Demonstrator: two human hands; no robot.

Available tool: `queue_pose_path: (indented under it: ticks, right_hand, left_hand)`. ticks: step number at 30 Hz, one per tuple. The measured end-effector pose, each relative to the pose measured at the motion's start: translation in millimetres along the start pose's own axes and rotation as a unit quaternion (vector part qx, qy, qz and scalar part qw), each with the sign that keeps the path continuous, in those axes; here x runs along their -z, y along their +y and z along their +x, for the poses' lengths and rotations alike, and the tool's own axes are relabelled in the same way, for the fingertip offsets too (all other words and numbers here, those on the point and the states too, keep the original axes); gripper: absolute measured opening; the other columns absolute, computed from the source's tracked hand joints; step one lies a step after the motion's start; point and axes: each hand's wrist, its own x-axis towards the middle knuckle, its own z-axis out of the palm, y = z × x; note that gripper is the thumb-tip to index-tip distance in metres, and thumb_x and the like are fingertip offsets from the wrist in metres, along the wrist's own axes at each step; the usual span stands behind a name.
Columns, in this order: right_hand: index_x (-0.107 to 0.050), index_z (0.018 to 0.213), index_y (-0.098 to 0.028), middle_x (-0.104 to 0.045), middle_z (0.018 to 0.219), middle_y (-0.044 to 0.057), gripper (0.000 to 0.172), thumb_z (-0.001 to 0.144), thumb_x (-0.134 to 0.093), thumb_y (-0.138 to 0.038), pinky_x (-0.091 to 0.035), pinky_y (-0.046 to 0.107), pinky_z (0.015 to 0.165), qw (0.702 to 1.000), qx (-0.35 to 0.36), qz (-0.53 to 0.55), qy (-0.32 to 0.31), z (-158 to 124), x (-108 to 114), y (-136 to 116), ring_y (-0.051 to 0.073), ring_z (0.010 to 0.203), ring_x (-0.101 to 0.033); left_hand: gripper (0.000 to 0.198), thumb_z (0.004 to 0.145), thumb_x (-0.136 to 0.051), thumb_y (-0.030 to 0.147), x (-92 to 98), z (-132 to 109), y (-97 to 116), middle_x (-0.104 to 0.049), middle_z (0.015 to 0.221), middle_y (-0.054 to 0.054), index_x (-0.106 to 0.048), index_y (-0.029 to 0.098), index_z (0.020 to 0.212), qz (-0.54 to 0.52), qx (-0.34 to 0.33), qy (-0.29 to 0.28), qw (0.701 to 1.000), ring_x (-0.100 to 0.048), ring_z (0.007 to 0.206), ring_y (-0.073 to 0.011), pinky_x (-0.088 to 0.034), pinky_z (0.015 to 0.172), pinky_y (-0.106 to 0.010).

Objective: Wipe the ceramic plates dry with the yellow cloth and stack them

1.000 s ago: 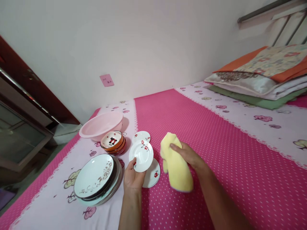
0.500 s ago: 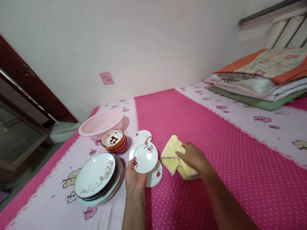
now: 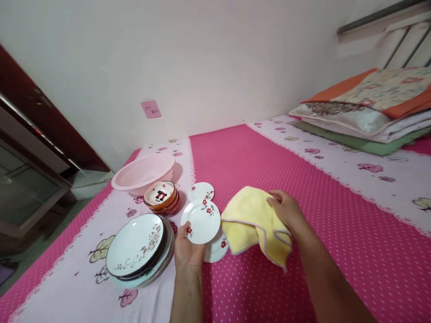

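Observation:
My left hand [image 3: 187,251] grips the near rim of a small white saucer with red flowers [image 3: 201,220], held tilted above the bed. Under it, a second saucer [image 3: 218,249] lies flat on the cover, partly hidden. A third saucer [image 3: 200,191] lies farther back. My right hand [image 3: 285,210] is closed on a yellow cloth [image 3: 249,220], lifting it so that it hangs spread out just right of the held saucer.
A stack of large plates [image 3: 136,244] lies left of my left hand. Behind it stand stacked orange bowls [image 3: 160,198] and a pink basin [image 3: 143,172]. Folded bedding [image 3: 367,112] is piled at the far right. The pink dotted bed cover [image 3: 269,170] stretches between.
My right hand set the hanging cloth down on the bed, then raised it again, now spread wider. The saucer in my left hand stayed almost where it was.

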Motion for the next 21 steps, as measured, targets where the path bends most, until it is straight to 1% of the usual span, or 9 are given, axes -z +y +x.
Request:
queue_pose_path:
  ticks: [3, 4, 6, 9, 11, 13, 17, 19, 21]
  right_hand:
    - [-0.065, 0.114, -0.015, -0.071, 0.11, 0.015, 0.037, 0.08, -0.063, -0.03, -0.049, 0.034, 0.08, 0.999, 0.03, -0.03, 0.032, -4.1, -1.2, -3.9, 0.026, 0.096, -0.066]
    - [-0.066, 0.111, -0.017, -0.072, 0.104, 0.012, 0.033, 0.081, -0.065, -0.032, -0.049, 0.032, 0.077, 0.998, 0.048, -0.038, 0.009, -8.6, -1.6, -7.3, 0.024, 0.092, -0.067]
    - [-0.066, 0.1, -0.021, -0.071, 0.089, 0.006, 0.025, 0.079, -0.07, -0.035, -0.045, 0.029, 0.067, 0.99, 0.082, -0.075, -0.091, -20.1, -4.8, -13.5, 0.02, 0.078, -0.065]
    - [-0.063, 0.079, -0.022, -0.065, 0.071, -0.001, 0.022, 0.068, -0.08, -0.029, -0.032, 0.027, 0.056, 0.956, 0.103, -0.183, -0.207, -35.1, -15.8, -15.1, 0.016, 0.063, -0.056]
    - [-0.056, 0.066, -0.021, -0.059, 0.063, -0.002, 0.022, 0.066, -0.078, -0.018, -0.025, 0.028, 0.055, 0.945, 0.109, -0.227, -0.21, -38.3, -23.5, -12.3, 0.014, 0.058, -0.049]
    - [-0.051, 0.063, -0.021, -0.057, 0.062, -0.002, 0.021, 0.076, -0.067, -0.014, -0.023, 0.029, 0.056, 0.95, 0.115, -0.223, -0.187, -35.7, -28.1, -10.9, 0.013, 0.057, -0.046]
    - [-0.055, 0.08, -0.021, -0.064, 0.075, 0.002, 0.019, 0.095, -0.042, -0.02, -0.03, 0.027, 0.059, 0.963, 0.135, -0.189, -0.133, -28.4, -29.9, -15.7, 0.014, 0.066, -0.054]
    - [-0.055, 0.084, -0.022, -0.065, 0.077, 0.001, 0.01, 0.092, -0.052, -0.027, -0.031, 0.027, 0.059, 0.961, 0.14, -0.191, -0.141, -30.2, -30.5, -16.6, 0.015, 0.066, -0.055]
    - [-0.054, 0.078, -0.023, -0.063, 0.072, -0.001, 0.017, 0.08, -0.07, -0.029, -0.028, 0.027, 0.057, 0.95, 0.136, -0.225, -0.17, -34.7, -31.6, -14.1, 0.015, 0.063, -0.052]
  left_hand:
    - [0.063, 0.088, -0.052, 0.01, 2.6, 2.8, 1.0, -0.079, 0.11, -0.012, -0.048, 0.015, 0.151, -0.001, 0.001, 0.006, 1.0, -0.076, 0.1, -0.0269, -0.05, 0.107, -0.05]
    - [0.063, 0.088, -0.052, 0.01, 2.9, 3.3, 0.9, -0.08, 0.108, -0.012, -0.048, 0.015, 0.15, -0.001, 0.003, 0.01, 1.0, -0.076, 0.099, -0.0268, -0.051, 0.106, -0.049]
    - [0.061, 0.088, -0.052, 0.01, 2.6, 3.4, 0.5, -0.081, 0.104, -0.012, -0.05, 0.013, 0.149, -0.001, 0.006, 0.017, 1.0, -0.077, 0.097, -0.0269, -0.051, 0.106, -0.049]
    - [0.06, 0.088, -0.051, 0.009, 1.1, 1.8, 0.4, -0.081, 0.096, -0.012, -0.049, 0.011, 0.149, -0.003, 0.009, 0.027, 1.0, -0.077, 0.095, -0.0273, -0.052, 0.105, -0.051]
    - [0.062, 0.088, -0.051, 0.008, 0.4, 1.0, 1.1, -0.081, 0.096, -0.012, -0.048, 0.01, 0.149, -0.003, 0.007, 0.031, 0.999, -0.077, 0.095, -0.0271, -0.052, 0.105, -0.051]
    - [0.064, 0.087, -0.052, 0.008, 0.4, 1.0, 2.2, -0.081, 0.102, -0.013, -0.048, 0.012, 0.15, -0.004, 0.004, 0.032, 0.999, -0.077, 0.098, -0.0276, -0.052, 0.105, -0.051]
    - [0.062, 0.086, -0.053, 0.009, 1.9, 2.9, 3.6, -0.078, 0.115, -0.014, -0.052, 0.014, 0.147, -0.001, -0.003, 0.036, 0.999, -0.074, 0.106, -0.0292, -0.052, 0.105, -0.052]
    - [0.061, 0.085, -0.054, 0.009, 2.7, 3.7, 4.0, -0.077, 0.117, -0.015, -0.053, 0.014, 0.146, 0.0, -0.006, 0.04, 0.999, -0.074, 0.107, -0.0297, -0.051, 0.105, -0.053]
    - [0.061, 0.085, -0.054, 0.008, 3.3, 3.9, 4.8, -0.077, 0.117, -0.015, -0.054, 0.015, 0.146, 0.0, -0.008, 0.047, 0.999, -0.074, 0.107, -0.0297, -0.052, 0.104, -0.053]
